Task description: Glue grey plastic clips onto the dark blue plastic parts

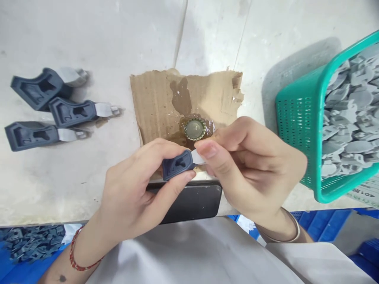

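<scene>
Between the thumb and fingers of my left hand (142, 185) is a dark blue-grey plastic part (177, 165) with a hollow recess. My right hand (248, 161) pinches a light grey plastic piece (198, 157) at the right end of that dark part; the fingers cover most of it. Just beyond my hands, a bottle cap (194, 129) holding clear liquid lies upturned on a torn piece of cardboard (156, 94), which has wet stains around the cap. A black phone (192, 203) lies under my hands at the table edge.
Three dark parts joined to light grey pieces (74, 111) lie on the table (118, 35) at left. To the right, a green basket (299, 114) is filled with light grey pieces (352, 118). Many dark parts (35, 240) sit in a blue container below the table's left edge.
</scene>
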A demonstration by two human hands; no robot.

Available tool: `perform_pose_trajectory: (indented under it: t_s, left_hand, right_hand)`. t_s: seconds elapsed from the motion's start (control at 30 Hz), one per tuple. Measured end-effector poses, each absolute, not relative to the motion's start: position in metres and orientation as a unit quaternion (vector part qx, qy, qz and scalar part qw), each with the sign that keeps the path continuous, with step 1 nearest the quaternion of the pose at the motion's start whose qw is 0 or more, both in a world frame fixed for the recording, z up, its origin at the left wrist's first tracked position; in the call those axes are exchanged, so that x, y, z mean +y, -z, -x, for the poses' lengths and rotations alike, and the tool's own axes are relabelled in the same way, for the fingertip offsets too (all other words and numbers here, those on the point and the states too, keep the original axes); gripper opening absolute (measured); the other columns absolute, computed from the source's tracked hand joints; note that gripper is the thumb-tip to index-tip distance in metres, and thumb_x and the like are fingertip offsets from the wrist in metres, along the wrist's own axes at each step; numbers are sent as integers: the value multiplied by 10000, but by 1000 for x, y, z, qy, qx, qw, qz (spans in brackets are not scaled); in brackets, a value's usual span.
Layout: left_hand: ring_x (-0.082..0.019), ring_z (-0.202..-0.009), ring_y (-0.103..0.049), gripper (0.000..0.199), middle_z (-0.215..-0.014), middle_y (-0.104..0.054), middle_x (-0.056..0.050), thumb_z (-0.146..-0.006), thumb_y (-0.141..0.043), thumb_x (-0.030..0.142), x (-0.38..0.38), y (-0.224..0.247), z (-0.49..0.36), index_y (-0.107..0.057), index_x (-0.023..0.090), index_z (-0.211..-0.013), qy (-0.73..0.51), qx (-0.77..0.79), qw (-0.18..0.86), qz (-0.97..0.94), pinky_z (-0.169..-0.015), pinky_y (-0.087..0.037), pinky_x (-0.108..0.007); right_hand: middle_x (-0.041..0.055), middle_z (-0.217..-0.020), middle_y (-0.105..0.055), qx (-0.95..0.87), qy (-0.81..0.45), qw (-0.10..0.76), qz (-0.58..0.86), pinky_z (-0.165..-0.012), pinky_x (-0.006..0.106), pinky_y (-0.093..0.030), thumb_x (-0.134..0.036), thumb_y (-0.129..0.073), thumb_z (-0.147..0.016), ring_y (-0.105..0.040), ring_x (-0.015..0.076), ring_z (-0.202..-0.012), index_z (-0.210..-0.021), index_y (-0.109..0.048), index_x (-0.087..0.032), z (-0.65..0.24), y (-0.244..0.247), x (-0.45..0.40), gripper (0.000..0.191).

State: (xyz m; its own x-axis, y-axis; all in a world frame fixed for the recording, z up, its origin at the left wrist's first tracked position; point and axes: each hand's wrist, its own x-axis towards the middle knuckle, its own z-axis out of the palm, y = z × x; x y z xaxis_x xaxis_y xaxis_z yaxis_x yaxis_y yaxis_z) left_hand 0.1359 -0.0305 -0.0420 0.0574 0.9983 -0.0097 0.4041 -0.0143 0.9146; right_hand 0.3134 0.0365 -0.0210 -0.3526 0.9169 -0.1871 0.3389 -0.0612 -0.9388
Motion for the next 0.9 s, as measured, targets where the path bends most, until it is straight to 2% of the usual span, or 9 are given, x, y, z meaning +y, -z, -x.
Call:
perform_pose_trajectory:
  t_s: [0.07, 0.17, 0.27, 0.37, 0.6, 0.73, 0.9]
  left_hand:
    - [-126, -699, -650, 52, -903, -723, 25, -1021, -626, 260, -31, 42, -135, -640, 277, -1068, -376, 574, 393, -612, -591, -514, -270]
    - [-128, -686, -629, 32, -850, -685, 37, -1019, -623, 273, -31, 42, -135, -635, 272, -1049, -380, 576, 381, -615, -574, -483, -278]
    - [-123, -651, -594, 16, -807, -664, 47, -1019, -628, 281, -30, 41, -136, -628, 274, -1033, -379, 575, 387, -613, -557, -459, -280]
    - [-123, -656, -579, 48, -801, -653, 45, -1008, -630, 242, -30, 40, -136, -597, 267, -1033, -383, 571, 404, -603, -556, -444, -282]
    - [-132, -651, -586, 42, -814, -665, 16, -1003, -619, 234, -30, 41, -133, -593, 249, -1034, -382, 567, 411, -602, -548, -457, -288]
    - [-98, -644, -596, 68, -812, -664, 21, -993, -649, 219, -30, 46, -131, -601, 209, -1040, -418, 531, 366, -640, -532, -461, -227]
    - [-71, -689, -623, 104, -863, -693, 34, -967, -665, 149, -29, 47, -131, -631, 206, -1047, -413, 542, 357, -639, -608, -493, -182]
  right_hand:
    - [-41, -648, -616, -661, -515, 271, 475, -468, 294, -402, -339, -772, -967, -505, 121, -533, -762, -610, -279, -317, 22, 38, 268]
    - [-40, -692, -615, -732, -453, 281, 424, -528, 289, -433, -258, -649, -1033, -535, 117, -575, -860, -653, -292, -321, 23, 41, 177]
    - [-37, -635, -514, -773, -410, 245, 418, -615, 311, -455, -285, -561, -1073, -485, 128, -567, -730, -538, -268, -318, 22, 42, 345]
    - [-28, -604, -482, -783, -393, 214, 433, -617, 314, -418, -320, -516, -1097, -459, 130, -559, -666, -447, -250, -311, 19, 40, 442]
    - [-29, -594, -484, -818, -357, 196, 407, -572, 311, -352, -331, -449, -1128, -464, 124, -550, -688, -440, -242, -308, 19, 39, 449]
    - [-23, -635, -531, -856, -323, 192, 355, -598, 290, -385, -334, -361, -1159, -519, 117, -590, -734, -481, -230, -314, 24, 38, 453]
    - [-13, -652, -553, -856, -321, 225, 336, -626, 279, -442, -343, -329, -1164, -529, 120, -602, -762, -548, -203, -316, 30, 39, 479]
